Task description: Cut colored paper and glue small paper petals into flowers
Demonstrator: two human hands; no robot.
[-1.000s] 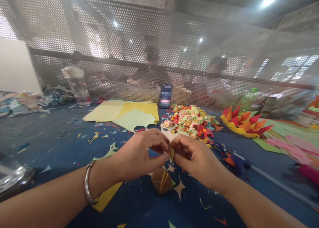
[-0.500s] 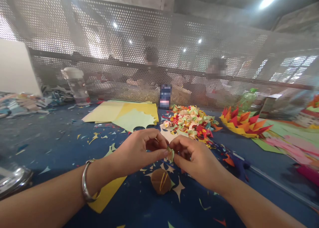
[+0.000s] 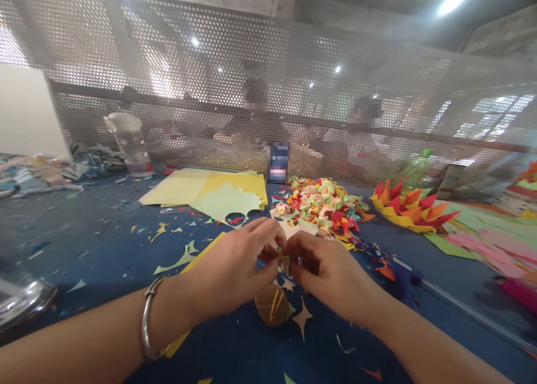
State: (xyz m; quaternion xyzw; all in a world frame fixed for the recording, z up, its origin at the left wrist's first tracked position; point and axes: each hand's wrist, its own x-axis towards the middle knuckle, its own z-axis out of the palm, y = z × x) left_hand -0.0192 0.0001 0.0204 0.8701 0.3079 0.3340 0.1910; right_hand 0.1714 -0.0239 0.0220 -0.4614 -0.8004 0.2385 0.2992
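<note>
My left hand (image 3: 235, 266) and my right hand (image 3: 325, 272) meet over the blue table (image 3: 104, 244), fingertips pinched together on a small light-green folded paper piece (image 3: 284, 259) that is mostly hidden between them. A silver bangle (image 3: 146, 322) sits on my left wrist. Just below the hands lies a brown round paper piece (image 3: 271, 305) with yellow stripes. A yellow sheet (image 3: 197, 261) lies partly under my left forearm. Beyond the hands is a heap of small folded paper pieces (image 3: 325, 205) in several colours.
Yellow and pale green sheets (image 3: 210, 191) lie at the back centre, a clear lidded cup (image 3: 130, 143) at back left, a spiky red-orange paper form (image 3: 409, 205) and a green bottle (image 3: 415, 168) at right. Paper scraps litter the table. Two people sit behind the perforated metal screen (image 3: 268, 93).
Both hands have closed in tighter round the small paper piece and shifted slightly down; the left fingers now curl over it, hiding more of it.
</note>
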